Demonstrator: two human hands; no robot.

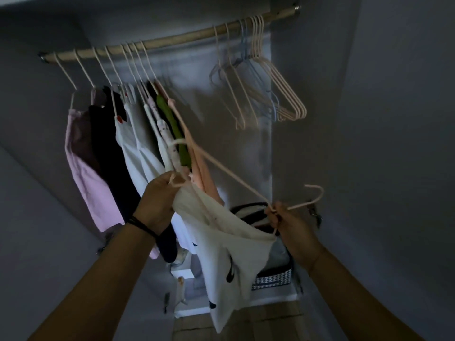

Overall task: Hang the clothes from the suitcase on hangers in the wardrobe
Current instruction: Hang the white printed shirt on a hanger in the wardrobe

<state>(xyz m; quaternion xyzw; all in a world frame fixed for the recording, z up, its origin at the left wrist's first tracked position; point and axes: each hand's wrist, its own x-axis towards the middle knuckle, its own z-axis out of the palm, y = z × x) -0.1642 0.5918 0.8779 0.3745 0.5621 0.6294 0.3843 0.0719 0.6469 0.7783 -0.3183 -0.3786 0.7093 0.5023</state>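
Left hand [160, 198] — fingers curled, gripping the top edge of a white garment [221, 235] together with one shoulder end of a pale pink hanger [229, 175]; a dark band [140, 223] sits on that wrist; right hand [288, 222] pinches the hanger at its neck, just below the hook, which points off to the right; the white garment, marked with black shapes, is bunched between the two hands and hangs below them in front of the wardrobe opening; how far the hanger sits inside it cannot be told; behind and below, a houndstooth-patterned basket [273, 279] stands low in the wardrobe; further back, on the left half of the wooden rail [172, 40], a row of clothes [133, 148] on hangers — pink, black, white, green, peach — packed close together; on the right half, well apart from these, a cluster of empty hangers [270, 89], mostly pink, a few blue; lighting dim.
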